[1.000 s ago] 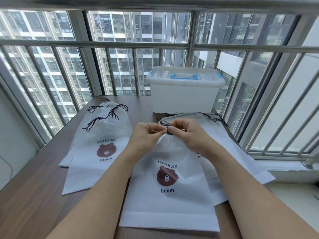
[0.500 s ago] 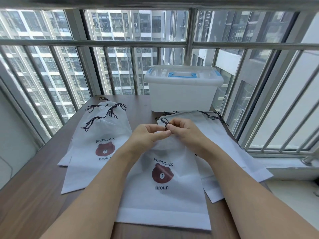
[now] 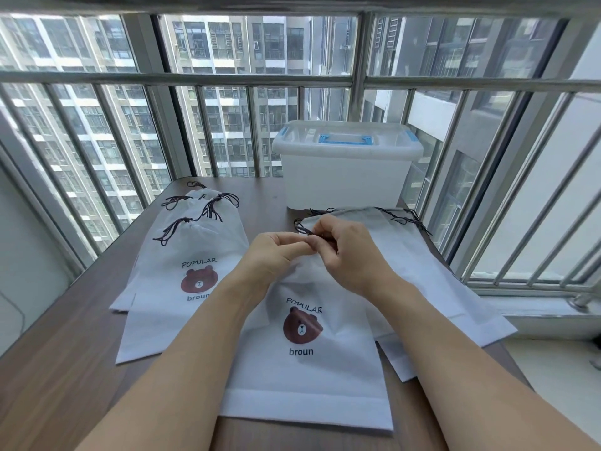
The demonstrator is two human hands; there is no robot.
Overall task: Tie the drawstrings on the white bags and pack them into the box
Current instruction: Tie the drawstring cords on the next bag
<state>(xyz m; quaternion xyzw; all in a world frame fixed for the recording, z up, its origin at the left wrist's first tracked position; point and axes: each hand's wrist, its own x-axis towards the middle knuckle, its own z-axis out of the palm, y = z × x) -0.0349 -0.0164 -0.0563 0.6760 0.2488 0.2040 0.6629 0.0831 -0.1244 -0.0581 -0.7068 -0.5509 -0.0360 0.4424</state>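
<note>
I see a brown wood table (image 3: 74, 369) set against a window with a steel railing (image 3: 175, 80), tower blocks outside. At 12 o'clock on the table stands one translucent box (image 3: 344, 177), its lid on, with blue handle and clips. At 10 o'clock lies a pile of tied bags (image 3: 192, 265); I count at least two there, the exact number unclear, their dark cords bunched at the top. At 2 o'clock is a stack of flat bags (image 3: 432, 281), several deep, count unclear. At centre lies one bag (image 3: 312, 362) with a bear print, its neck gathered under my hands. My left hand (image 3: 276, 255) and right hand (image 3: 348, 252) meet there, fingertips pressed together, each pinching the dark drawstring (image 3: 300, 227), whose loop pokes out at 11 o'clock of the right knuckles.
</note>
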